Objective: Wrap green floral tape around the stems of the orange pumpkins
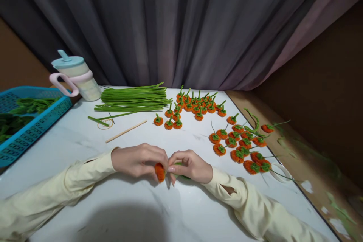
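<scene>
Near the front middle of the white table, my left hand is closed around a small orange pipe-cleaner pumpkin, turned on its side. Right beside it, my right hand pinches a green pipe cleaner, part of which shows inside the curled fingers. The fingertips of both hands nearly meet at the pumpkin's green side; the exact point of contact is hidden. Beyond my left hand lies a thin wooden stick.
Finished-looking orange pumpkins with green tops lie right; more with upright stems stand behind. A bundle of green pipe cleaners, rubber bands, a lidded cup, a blue basket and a tape roll surround the work area.
</scene>
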Demonstrator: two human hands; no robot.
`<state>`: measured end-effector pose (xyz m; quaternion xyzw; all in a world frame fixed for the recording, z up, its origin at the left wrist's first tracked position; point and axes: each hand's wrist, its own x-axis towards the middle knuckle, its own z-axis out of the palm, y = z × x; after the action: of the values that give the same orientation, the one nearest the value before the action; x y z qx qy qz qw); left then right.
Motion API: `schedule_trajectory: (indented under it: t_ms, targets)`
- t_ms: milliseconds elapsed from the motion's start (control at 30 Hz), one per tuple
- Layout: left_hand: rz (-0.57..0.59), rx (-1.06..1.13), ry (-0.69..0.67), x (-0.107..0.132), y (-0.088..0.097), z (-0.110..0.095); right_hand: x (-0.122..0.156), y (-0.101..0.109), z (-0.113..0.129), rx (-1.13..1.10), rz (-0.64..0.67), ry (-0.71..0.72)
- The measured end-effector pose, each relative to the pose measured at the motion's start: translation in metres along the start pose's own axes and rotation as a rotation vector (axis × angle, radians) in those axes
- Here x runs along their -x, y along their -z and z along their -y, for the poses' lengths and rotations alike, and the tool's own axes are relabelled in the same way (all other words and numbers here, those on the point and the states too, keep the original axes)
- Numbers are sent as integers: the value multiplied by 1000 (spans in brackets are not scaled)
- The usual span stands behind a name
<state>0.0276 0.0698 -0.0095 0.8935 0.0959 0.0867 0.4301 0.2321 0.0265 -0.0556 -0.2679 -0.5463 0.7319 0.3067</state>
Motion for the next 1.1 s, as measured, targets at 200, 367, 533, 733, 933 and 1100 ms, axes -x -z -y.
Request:
schedule_trajectory:
  t_ms: [200, 367, 533, 733, 933, 1100]
  targets:
    - [-113, 342, 240, -1, -5, 7, 0, 0, -2, 51, -9, 40]
    - [-117, 597, 398, -1, -3, 16, 2, -3, -3, 161, -76, 94]
    - [-173, 881, 547, 0, -4, 23, 3, -8, -5, 329, -209, 127]
    - [-227, 1142, 662, -2, -7, 27, 3, -11, -6, 798, -369, 371]
    - [-261, 1374, 731, -4, -14, 25, 5, -6, -15, 1107, -345, 732]
    - [-236, 1169, 712, -4, -8, 19, 4, -4, -15, 988, -393, 663]
